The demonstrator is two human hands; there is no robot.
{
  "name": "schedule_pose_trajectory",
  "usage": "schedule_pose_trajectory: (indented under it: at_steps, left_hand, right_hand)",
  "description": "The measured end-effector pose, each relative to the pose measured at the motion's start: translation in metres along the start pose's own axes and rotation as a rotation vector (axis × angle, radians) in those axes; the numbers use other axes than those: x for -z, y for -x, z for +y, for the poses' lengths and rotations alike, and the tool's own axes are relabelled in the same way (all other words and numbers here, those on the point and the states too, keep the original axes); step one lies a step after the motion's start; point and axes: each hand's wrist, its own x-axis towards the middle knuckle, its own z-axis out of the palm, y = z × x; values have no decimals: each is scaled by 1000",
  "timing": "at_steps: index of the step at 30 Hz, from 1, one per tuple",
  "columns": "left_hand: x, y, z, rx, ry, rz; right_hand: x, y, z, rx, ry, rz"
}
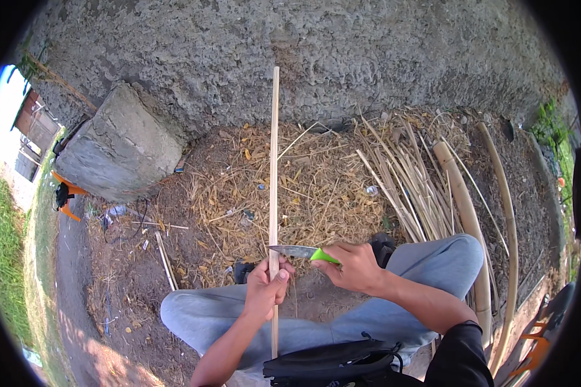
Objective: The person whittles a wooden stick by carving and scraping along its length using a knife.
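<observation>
A long, pale strip of split bamboo (pixel 274 161) stands nearly straight up the middle of the view, its lower end between my thighs. My left hand (pixel 266 288) is closed around it near the lower part, thumb pressed along its face. My right hand (pixel 353 266) grips a knife by its bright green handle (pixel 324 256). The knife's grey blade (pixel 294 250) points left and lies across the strip just above my left fingers, its tip reaching slightly past the strip's left edge.
Dry shavings and leaves (pixel 239 200) cover the ground ahead. A bundle of split bamboo strips (pixel 410 187) lies to the right, beside thick bamboo poles (pixel 465 206). A concrete block (pixel 119 148) stands at the left against a rough grey wall (pixel 342 58). My bent knees (pixel 455 258) flank the work.
</observation>
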Motion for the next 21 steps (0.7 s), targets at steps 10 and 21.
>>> schedule_pose_trajectory:
  at_steps: [10,21]
  left_hand:
    - [-5,-3,7,-46,-14,110]
    - [2,-2,11,-86,-50,136]
  right_hand:
    - [-16,8,-3,136,50,-43]
    - [-14,5,-13,69,88,-123]
